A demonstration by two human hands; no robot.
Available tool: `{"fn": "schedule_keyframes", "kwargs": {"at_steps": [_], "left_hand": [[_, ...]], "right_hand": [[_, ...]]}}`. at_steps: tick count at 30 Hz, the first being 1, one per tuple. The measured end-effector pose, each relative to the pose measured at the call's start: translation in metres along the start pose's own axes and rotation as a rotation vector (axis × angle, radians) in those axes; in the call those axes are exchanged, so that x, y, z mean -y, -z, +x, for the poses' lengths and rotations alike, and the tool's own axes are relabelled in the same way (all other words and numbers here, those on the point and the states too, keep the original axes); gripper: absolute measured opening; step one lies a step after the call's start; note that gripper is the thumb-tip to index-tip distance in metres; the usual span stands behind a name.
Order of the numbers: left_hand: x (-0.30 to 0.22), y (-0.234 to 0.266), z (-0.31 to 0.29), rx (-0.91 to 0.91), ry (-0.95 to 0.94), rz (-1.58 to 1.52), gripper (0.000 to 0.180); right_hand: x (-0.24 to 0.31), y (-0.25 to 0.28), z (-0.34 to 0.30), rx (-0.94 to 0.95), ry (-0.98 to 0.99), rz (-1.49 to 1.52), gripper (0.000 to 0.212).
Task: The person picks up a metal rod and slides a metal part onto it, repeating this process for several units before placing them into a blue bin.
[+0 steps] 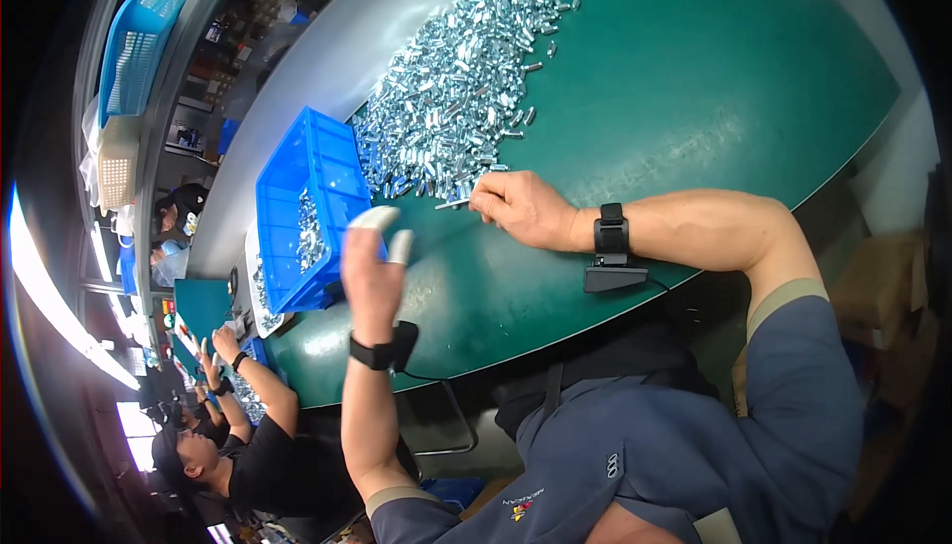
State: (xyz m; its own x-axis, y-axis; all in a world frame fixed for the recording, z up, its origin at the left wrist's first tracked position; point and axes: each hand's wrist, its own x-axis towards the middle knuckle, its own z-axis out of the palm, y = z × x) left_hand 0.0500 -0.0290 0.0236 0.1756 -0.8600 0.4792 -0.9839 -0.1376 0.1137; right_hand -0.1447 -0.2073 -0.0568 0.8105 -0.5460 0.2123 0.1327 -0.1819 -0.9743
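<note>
A large heap of small shiny metal cylinder-like parts lies on the green tabletop. At its near edge, my right hand is closed, fingers pinched around a thin metal rod that points left toward the parts. My left hand is raised beside a blue plastic bin, with white covers on its thumb and fingers. Its thumb and fingers are apart, and nothing shows between them. More of the metal parts lie inside the bin.
Behind the blue bin is a white tray with small parts. At the lower left, a co-worker in black works at another table. A light blue basket stands on a shelf at upper left. Dark wrist straps with small boxes sit on both my wrists.
</note>
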Motion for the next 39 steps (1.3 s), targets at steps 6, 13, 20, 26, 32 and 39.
{"fn": "schedule_keyframes", "kwargs": {"at_steps": [6, 13, 20, 26, 32, 39], "left_hand": [[-0.08, -0.037, 0.015, 0.195, -0.148, -0.202, 0.044], [-0.067, -0.044, 0.001, 0.256, -0.097, -0.309, 0.044], [-0.047, -0.035, -0.012, 0.244, 0.102, -0.446, 0.038], [-0.034, -0.039, -0.011, 0.222, 0.163, -0.587, 0.035], [-0.029, -0.048, -0.013, 0.182, 0.15, -0.666, 0.033], [-0.024, -0.049, -0.018, 0.198, 0.148, -0.666, 0.033]], "right_hand": [[0.015, 0.074, 0.047, -0.314, 0.074, 0.11, 0.03], [-0.041, 0.232, 0.1, -0.572, 0.113, -0.926, 0.026], [-0.047, 0.175, 0.115, -0.354, 0.107, -0.975, 0.019], [-0.039, 0.138, 0.113, -0.261, 0.118, -0.842, 0.015], [-0.039, 0.107, 0.106, -0.21, 0.158, -0.904, 0.014], [-0.016, 0.059, 0.091, -0.121, 0.206, -0.934, 0.014]]}}
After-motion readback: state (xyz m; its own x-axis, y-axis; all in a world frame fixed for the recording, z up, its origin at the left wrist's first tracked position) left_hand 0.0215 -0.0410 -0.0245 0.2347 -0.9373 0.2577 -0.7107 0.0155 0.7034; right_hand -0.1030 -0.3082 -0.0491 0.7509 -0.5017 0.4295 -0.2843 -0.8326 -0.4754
